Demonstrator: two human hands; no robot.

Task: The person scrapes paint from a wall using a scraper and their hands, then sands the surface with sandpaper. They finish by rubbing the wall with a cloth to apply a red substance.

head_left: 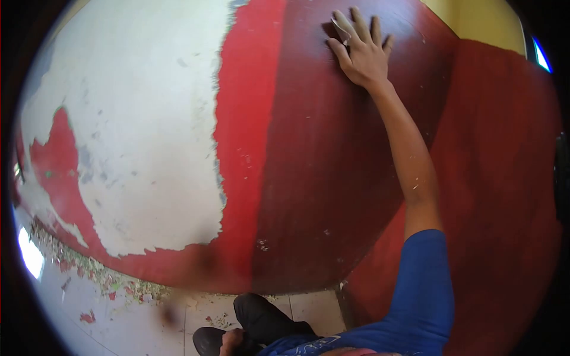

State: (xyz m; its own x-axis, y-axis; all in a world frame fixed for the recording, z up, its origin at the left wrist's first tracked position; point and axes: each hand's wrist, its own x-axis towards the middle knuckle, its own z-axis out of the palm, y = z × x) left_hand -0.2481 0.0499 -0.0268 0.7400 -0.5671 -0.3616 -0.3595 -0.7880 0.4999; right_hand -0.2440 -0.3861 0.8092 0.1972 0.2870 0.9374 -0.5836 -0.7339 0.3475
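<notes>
My right hand (365,59) lies against the dark red part of the wall (332,178) at the top, fingers spread, with nothing in its grasp. A thin whitish strip (341,28) shows on its index finger. To its left runs a bright red band (246,130), and beyond that a large pale bare patch (148,130) with ragged edges. Low in the view, a patch of skin that looks like my left hand (231,340) shows beside my dark trousers, its fingers indistinct. A brownish motion smear (170,313) crosses the view over the wall's foot; I cannot tell what it is.
Paint flakes (127,288) litter the pale tiled floor (124,329) along the wall's base. A second red wall (499,178) meets the first at a corner on the right. My bent knee (261,314) is close to the wall. Yellow wall (493,24) shows at upper right.
</notes>
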